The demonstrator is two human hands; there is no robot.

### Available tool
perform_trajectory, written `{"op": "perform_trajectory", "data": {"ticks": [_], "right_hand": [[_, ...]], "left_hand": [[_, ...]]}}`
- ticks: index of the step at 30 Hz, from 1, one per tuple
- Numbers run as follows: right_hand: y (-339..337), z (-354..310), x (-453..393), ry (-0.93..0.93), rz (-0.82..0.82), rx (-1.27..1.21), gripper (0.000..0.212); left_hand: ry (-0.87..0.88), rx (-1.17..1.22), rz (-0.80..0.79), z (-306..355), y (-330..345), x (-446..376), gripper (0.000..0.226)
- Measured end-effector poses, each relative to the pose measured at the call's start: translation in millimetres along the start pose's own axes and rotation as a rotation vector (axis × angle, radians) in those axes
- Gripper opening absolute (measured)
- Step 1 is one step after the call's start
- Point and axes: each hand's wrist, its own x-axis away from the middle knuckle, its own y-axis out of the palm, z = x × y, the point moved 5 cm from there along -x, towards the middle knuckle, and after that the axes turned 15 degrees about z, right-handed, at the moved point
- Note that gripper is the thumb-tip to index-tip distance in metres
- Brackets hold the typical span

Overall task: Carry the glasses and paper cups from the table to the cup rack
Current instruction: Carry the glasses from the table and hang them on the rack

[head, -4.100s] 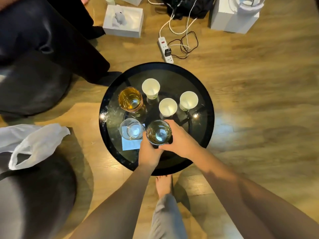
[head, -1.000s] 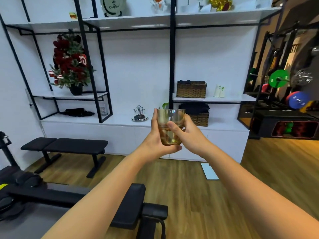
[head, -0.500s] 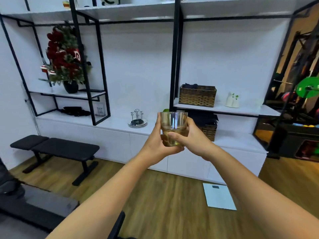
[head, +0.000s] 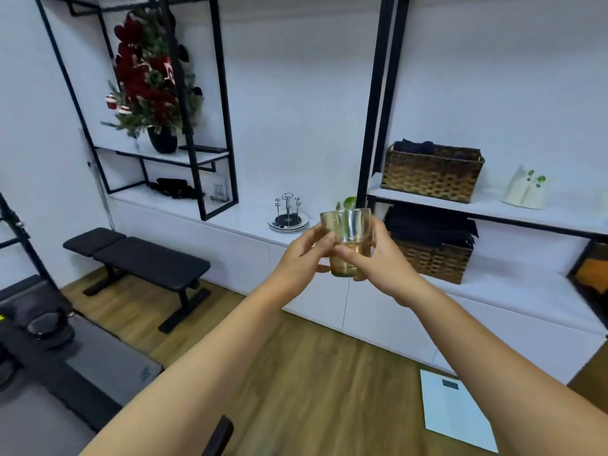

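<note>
Your two bare forearms reach forward over the wooden floor; your left hand and right hand are both closed around one amber-tinted glass, the left wrapping its left side, the right cupping its right side with the thumb laid across the front; the glass stands upright in mid-air, mouth up, with nothing visible inside. Beyond it, on the long white counter, the metal cup rack stands bare on its round base, just left of the glass as you see it; a black bench sits on the floor to the left; a wicker basket rests on the shelf to the right.
</note>
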Motion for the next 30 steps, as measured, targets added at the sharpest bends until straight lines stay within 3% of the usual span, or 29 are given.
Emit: {"op": "perform_trajectory", "data": {"ticks": [2, 6, 11, 16, 22, 30], "right_hand": [[9, 18, -36, -0.019, 0.028, 0.064, 0.094], [33, 48, -120, -0.045, 0.06, 0.173, 0.086], [79, 74, -217, -0.128, 0.092, 0.204, 0.068], [114, 115, -285, -0.214, 0.027, 0.188, 0.078], [150, 153, -369, -0.203, 0.04, 0.143, 0.069], [201, 199, -506, -0.203, 0.019, 0.056, 0.065]], "left_hand": [[-0.043, -0.012, 0.05, -15, 4, -37, 0.016], [-0.195, 0.02, 0.044, -42, 18, -118, 0.038], [-0.325, 0.117, 0.133, -66, 13, -225, 0.046], [-0.451, 0.281, 0.18, -103, 5, -302, 0.06], [-0.45, 0.313, 0.24, -146, 2, -384, 0.056], [-0.408, 0.215, 0.445, -181, -10, -532, 0.051]]}}
